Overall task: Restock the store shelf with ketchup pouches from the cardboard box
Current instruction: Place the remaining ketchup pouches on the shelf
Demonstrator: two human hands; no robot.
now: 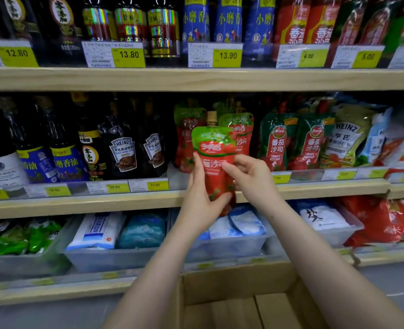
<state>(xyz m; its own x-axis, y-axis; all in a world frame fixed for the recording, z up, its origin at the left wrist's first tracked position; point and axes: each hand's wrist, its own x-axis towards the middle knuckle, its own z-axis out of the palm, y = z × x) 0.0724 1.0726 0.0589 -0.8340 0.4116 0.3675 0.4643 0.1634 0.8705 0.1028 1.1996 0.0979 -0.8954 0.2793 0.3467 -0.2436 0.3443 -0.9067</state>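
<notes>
A person stands at a store shelf, both arms reaching up from the bottom of the frame. In the center, a red and green ketchup pouch (214, 160) with a tan screw cap is held upright in front of the middle shelf (101, 203), not yet set down.

The risk from here, as a judgement: the pouch is soft and tall, so it may slump or tip forward off the shelf edge if released before its base sits flat. Pushing it in could also knock over the matching pouches (240, 131) standing just behind it.

The left hand (199, 200) wraps around the pouch's lower left side, thumb across the front, fingers curled behind. The right hand (249, 178) pinches the pouch's right edge at mid-height, its fingers bent and closed on the film.

At the bottom center, an open cardboard box (239, 298) sits below the arms; its visible floor shows no pouches, though part of it is cut off.
</notes>
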